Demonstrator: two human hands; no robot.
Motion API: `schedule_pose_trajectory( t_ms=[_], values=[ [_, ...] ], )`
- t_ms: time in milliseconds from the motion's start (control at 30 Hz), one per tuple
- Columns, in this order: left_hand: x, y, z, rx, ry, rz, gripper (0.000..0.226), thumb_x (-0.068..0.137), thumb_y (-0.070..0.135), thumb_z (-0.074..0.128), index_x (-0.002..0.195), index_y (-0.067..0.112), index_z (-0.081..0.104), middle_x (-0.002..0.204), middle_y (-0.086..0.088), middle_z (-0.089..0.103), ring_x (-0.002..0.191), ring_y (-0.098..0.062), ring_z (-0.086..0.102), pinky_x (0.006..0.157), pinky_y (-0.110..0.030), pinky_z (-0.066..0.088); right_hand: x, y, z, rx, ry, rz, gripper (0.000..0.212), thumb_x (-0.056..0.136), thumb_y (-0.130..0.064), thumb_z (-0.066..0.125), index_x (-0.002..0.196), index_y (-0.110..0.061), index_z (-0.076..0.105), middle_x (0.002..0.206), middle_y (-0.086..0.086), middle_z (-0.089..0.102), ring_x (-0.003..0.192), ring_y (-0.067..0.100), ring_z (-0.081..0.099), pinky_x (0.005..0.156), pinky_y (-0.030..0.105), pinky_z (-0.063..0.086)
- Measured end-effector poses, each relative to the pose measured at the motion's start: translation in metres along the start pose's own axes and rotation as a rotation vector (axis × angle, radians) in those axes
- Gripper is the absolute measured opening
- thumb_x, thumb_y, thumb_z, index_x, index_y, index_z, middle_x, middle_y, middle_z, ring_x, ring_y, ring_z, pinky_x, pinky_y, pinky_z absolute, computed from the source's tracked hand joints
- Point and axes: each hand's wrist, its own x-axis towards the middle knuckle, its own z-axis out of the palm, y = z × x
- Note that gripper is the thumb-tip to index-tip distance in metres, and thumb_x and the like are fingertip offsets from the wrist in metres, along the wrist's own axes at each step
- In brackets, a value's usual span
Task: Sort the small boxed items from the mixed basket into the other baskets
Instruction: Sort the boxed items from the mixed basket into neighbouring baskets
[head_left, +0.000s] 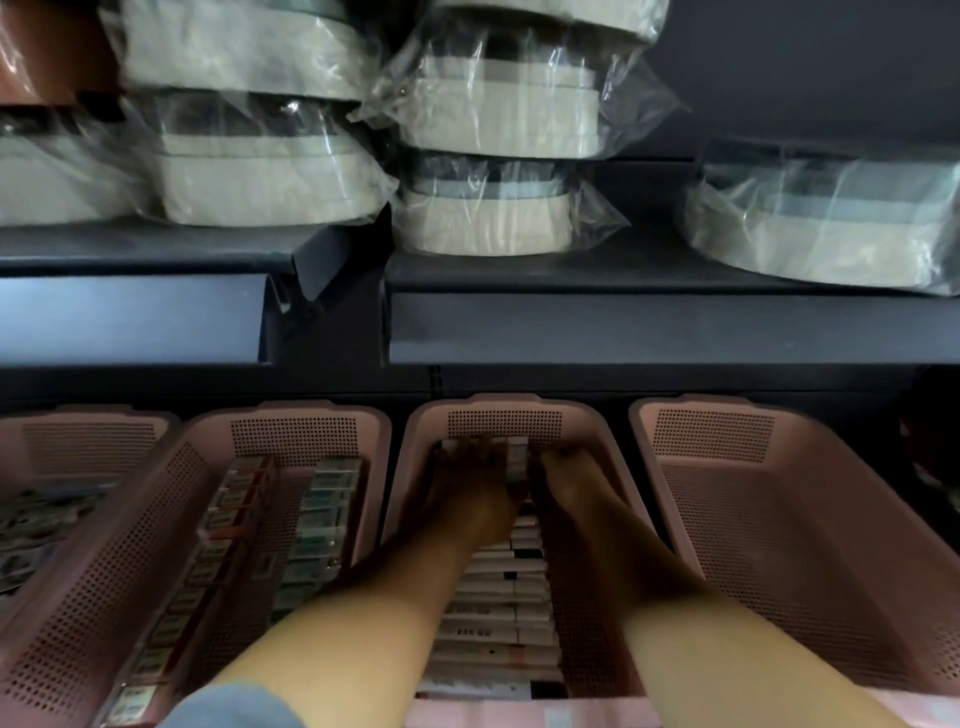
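Small white cardboard boxes (498, 597): packed in a row inside pink perforated plastic basket (504, 401) | left hand (467, 488) and right hand (571, 488) flank the far-end box (517, 460); fingers too blurred to tell | likely light, stiff, crushable: pinch the short sides

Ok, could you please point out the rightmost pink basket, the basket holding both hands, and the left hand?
rightmost pink basket (779, 545): head view, its perforated floor.
basket holding both hands (504, 423): head view, perforated back wall.
left hand (467, 496): head view, back of the hand.
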Motion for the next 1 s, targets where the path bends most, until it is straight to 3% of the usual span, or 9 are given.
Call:
schedule_pose_trajectory(
  t_ms=[67, 200, 333, 467, 567, 633, 733, 900, 1000],
  values=[
    [-0.001, -0.001, -0.001, -0.004, -0.009, -0.018, 0.064, 0.101, 0.055, 0.043, 0.160, 0.032, 0.032, 0.166, -0.001, 0.034, 0.151, -0.028, 0.033, 0.125, -0.054, 0.024, 0.005, -0.002, 0.010, -0.015, -0.006, -0.004, 0.029, 0.108, -0.017, 0.036, 0.120, -0.005, 0.060, 0.117, 0.012, 0.064, 0.103, 0.025, 0.059, 0.081, 0.024, 0.046],
    [-0.001, 0.001, -0.004, -0.070, -0.053, -0.073, 0.051, 0.101, 0.046, 0.052, 0.151, 0.035, 0.044, 0.155, 0.001, 0.049, 0.139, -0.026, 0.049, 0.116, -0.053, 0.040, 0.009, -0.008, 0.024, 0.096, -0.011, -0.077, 0.022, 0.107, -0.021, 0.041, 0.095, -0.015, 0.058, 0.112, 0.019, 0.064, 0.098, 0.026, 0.061, 0.093, 0.042, 0.052],
    [-0.001, -0.001, -0.004, -0.189, -0.032, -0.080, 0.040, 0.102, 0.044, 0.055, 0.141, 0.037, 0.055, 0.144, 0.005, 0.058, 0.131, -0.021, 0.056, 0.111, -0.047, 0.046, 0.009, -0.010, 0.029, 0.095, -0.081, -0.033, 0.034, 0.109, -0.030, 0.036, 0.119, -0.011, 0.062, 0.117, 0.015, 0.066, 0.109, 0.031, 0.062, 0.101, 0.045, 0.049],
    [0.003, -0.007, 0.006, -0.128, -0.026, -0.053, 0.059, 0.095, 0.051, 0.055, 0.152, 0.042, 0.042, 0.158, 0.008, 0.045, 0.144, -0.021, 0.043, 0.119, -0.050, 0.036, 0.000, -0.014, 0.024, 0.167, -0.123, 0.018, 0.030, 0.108, -0.029, 0.035, 0.117, -0.015, 0.060, 0.113, 0.011, 0.065, 0.103, 0.028, 0.062, 0.096, 0.043, 0.053],
    [0.002, -0.006, 0.004, -0.113, 0.001, -0.045, 0.059, 0.093, 0.058, 0.049, 0.150, 0.044, 0.042, 0.157, 0.008, 0.046, 0.144, -0.021, 0.044, 0.119, -0.052, 0.035, -0.007, -0.018, 0.021, 0.206, -0.121, 0.027, 0.020, 0.108, -0.032, 0.037, 0.102, -0.028, 0.056, 0.107, 0.007, 0.064, 0.099, 0.023, 0.061, 0.096, 0.042, 0.053],
    [-0.002, -0.004, -0.002, -0.144, -0.004, -0.064, 0.055, 0.098, 0.050, 0.053, 0.150, 0.038, 0.045, 0.154, 0.004, 0.050, 0.140, -0.023, 0.048, 0.118, -0.049, 0.039, -0.003, -0.015, 0.018, 0.189, -0.102, -0.014, 0.017, 0.107, -0.032, 0.040, 0.106, -0.026, 0.055, 0.112, 0.008, 0.064, 0.102, 0.025, 0.061, 0.092, 0.040, 0.053],
    [-0.005, -0.004, -0.010, -0.142, 0.013, -0.016, 0.047, 0.102, 0.045, 0.051, 0.147, 0.030, 0.051, 0.147, 0.000, 0.057, 0.136, -0.026, 0.053, 0.115, -0.047, 0.042, -0.002, -0.018, 0.006, 0.158, -0.082, -0.059, 0.034, 0.100, -0.048, 0.044, 0.112, -0.024, 0.063, 0.108, 0.008, 0.069, 0.098, 0.026, 0.067, 0.084, 0.040, 0.057],
    [-0.028, -0.011, -0.042, -0.091, 0.068, 0.132, 0.054, 0.106, 0.047, 0.048, 0.155, 0.027, 0.044, 0.160, -0.002, 0.046, 0.145, -0.024, 0.044, 0.120, -0.039, 0.034, -0.026, -0.031, -0.018, 0.016, -0.069, -0.136, 0.027, 0.104, -0.021, 0.044, 0.111, -0.009, 0.067, 0.104, 0.014, 0.070, 0.093, 0.021, 0.065, 0.079, 0.028, 0.051],
    [-0.050, -0.024, -0.055, -0.084, 0.126, 0.186, 0.057, 0.106, 0.048, 0.050, 0.158, 0.029, 0.039, 0.162, 0.001, 0.042, 0.146, -0.022, 0.040, 0.120, -0.035, 0.032, -0.040, -0.038, -0.022, -0.025, -0.052, -0.192, 0.030, 0.101, -0.021, 0.055, 0.126, -0.010, 0.065, 0.123, 0.006, 0.066, 0.107, 0.016, 0.060, 0.086, 0.022, 0.047]
  ],
)
